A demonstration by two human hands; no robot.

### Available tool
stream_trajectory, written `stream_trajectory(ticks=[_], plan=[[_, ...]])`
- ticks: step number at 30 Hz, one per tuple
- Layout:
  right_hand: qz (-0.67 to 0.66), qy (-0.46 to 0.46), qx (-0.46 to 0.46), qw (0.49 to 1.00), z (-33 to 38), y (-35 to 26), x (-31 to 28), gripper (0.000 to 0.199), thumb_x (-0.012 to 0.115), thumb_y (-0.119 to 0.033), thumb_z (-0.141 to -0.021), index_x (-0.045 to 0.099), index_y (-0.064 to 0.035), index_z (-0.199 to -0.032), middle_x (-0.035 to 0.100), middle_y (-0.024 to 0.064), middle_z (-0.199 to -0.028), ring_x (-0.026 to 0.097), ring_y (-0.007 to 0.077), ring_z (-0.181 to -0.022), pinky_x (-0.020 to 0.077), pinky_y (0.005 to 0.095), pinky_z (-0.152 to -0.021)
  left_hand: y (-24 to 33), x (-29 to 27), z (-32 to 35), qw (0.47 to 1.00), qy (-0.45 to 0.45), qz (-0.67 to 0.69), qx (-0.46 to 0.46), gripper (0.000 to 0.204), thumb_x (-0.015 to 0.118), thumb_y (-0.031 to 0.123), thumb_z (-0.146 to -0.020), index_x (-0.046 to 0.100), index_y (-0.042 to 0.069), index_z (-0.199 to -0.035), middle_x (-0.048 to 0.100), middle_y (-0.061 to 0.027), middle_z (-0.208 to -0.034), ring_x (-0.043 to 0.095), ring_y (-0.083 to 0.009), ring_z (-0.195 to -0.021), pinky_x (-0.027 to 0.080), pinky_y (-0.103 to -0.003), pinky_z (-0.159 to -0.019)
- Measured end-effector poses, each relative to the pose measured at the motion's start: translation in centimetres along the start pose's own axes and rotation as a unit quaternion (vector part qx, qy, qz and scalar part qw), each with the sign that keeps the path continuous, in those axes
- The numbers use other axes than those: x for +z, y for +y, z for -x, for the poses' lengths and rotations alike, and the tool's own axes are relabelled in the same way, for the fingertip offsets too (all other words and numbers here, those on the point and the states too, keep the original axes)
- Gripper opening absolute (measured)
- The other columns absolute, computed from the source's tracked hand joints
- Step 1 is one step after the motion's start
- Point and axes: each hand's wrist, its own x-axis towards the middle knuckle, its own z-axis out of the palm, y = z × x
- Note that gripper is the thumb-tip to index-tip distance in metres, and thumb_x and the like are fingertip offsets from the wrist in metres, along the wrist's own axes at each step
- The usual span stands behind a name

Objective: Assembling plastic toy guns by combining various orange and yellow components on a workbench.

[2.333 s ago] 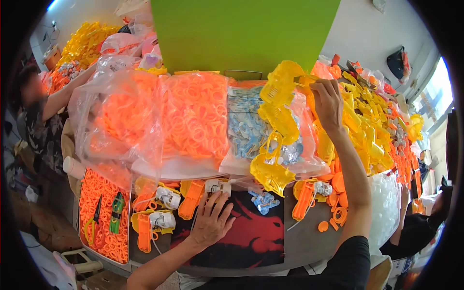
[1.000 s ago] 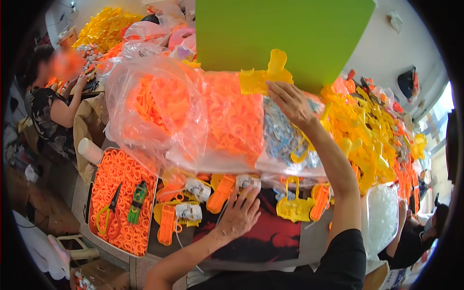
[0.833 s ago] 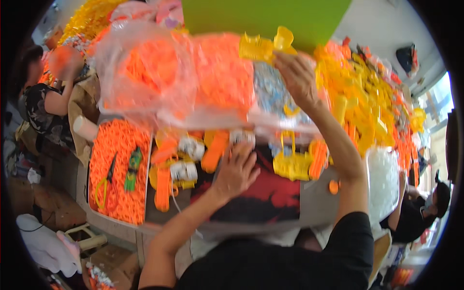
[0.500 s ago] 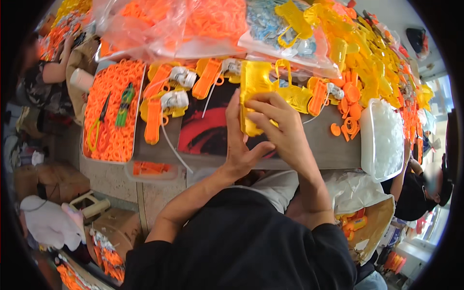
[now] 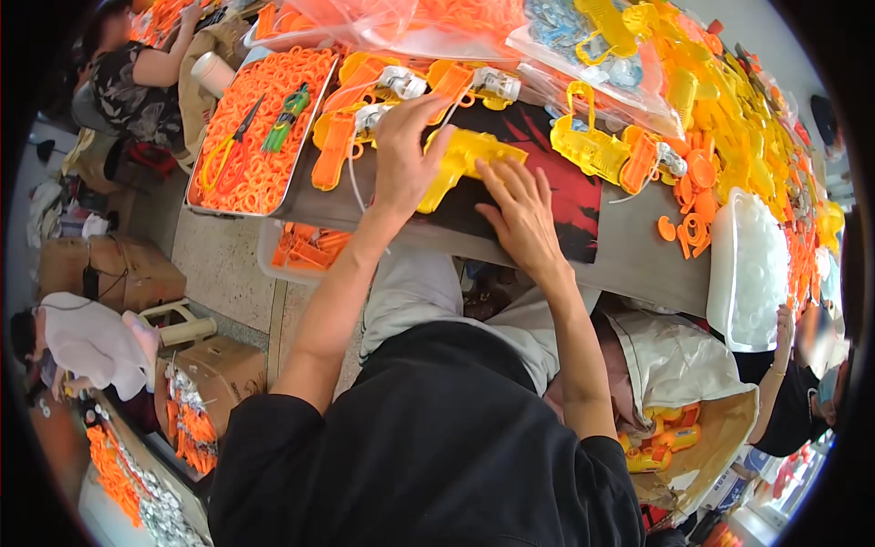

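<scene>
A yellow toy-gun-shaped plastic shell half (image 5: 469, 157) lies on the black and red mat (image 5: 565, 210) in front of me. My left hand (image 5: 406, 159) is over the shell's left end, thumb apart from the fingers, reaching toward an orange part (image 5: 450, 80) with a white and silver motor-like piece (image 5: 497, 84). Whether its fingertips touch that part I cannot tell. My right hand (image 5: 524, 214) is open, fingers stretched out against the shell's right end. To the right lies another yellow shell half (image 5: 588, 150), beside an orange part (image 5: 640, 162).
At left, a metal tray (image 5: 273, 196) of orange rings bears scissors (image 5: 232, 150) and green-handled cutters (image 5: 286, 118). A white tub (image 5: 749, 273) stands at right. Bags of parts and a yellow heap (image 5: 720, 118) line the back. Other people work on both sides.
The yellow shell half, held up between both hands before, is now down on the mat. My left hand has moved left toward the orange parts; my right hand has opened. The view has shifted.
</scene>
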Motion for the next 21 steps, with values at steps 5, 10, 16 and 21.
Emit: stream_trajectory(ticks=[5,10,16,21], plan=[[0.009,0.030,0.014,0.999,-2.6,0.7,2.6,0.057,0.072,-0.022,-0.092,0.054,-0.0135,-0.145,0.054,0.0140,-0.142,0.048,0.0352,-0.134,0.0335,0.0534,-0.113,0.7,-7.1,8.1,0.965,0.238,-0.081,-0.072,0.014,0.060,-0.001,-0.096,0.070,0.003,-0.105,0.068,-0.0108,-0.105,0.064,-0.0276,-0.101,0.050,-0.038,-0.093],[-0.019,0.149,-0.024,0.988,-3.4,0.2,3.0,0.048,0.073,-0.021,-0.094,0.060,-0.0109,-0.139,0.054,0.0169,-0.142,0.051,0.0355,-0.129,0.0378,0.0477,-0.109,-6.7,-13.5,23.9,0.902,0.206,-0.159,-0.345,0.015,0.061,-0.004,-0.089,0.069,0.003,-0.100,0.067,-0.0122,-0.099,0.063,-0.0293,-0.097,0.049,-0.038,-0.092],[-0.025,0.153,0.041,0.987,-2.2,1.4,3.0,0.034,0.071,-0.019,-0.096,0.067,-0.0078,-0.128,0.060,0.0159,-0.134,0.055,0.0336,-0.124,0.0425,0.0435,-0.106,-12.2,-12.4,27.9,0.910,-0.053,-0.270,-0.311,0.035,0.065,-0.003,-0.078,0.068,0.003,-0.112,0.064,-0.0218,-0.116,0.059,-0.0414,-0.110,0.046,-0.049,-0.098],[-0.011,0.184,0.061,0.981,-2.1,1.1,2.7,0.026,0.069,-0.013,-0.095,0.071,-0.0078,-0.121,0.064,0.0125,-0.127,0.057,0.0307,-0.119,0.0450,0.0407,-0.104,-23.8,-13.4,26.8,0.880,-0.028,-0.347,-0.323,0.054,0.063,-0.001,-0.079,0.055,0.001,-0.133,0.054,-0.0243,-0.136,0.048,-0.0425,-0.128,0.041,-0.049,-0.110]])
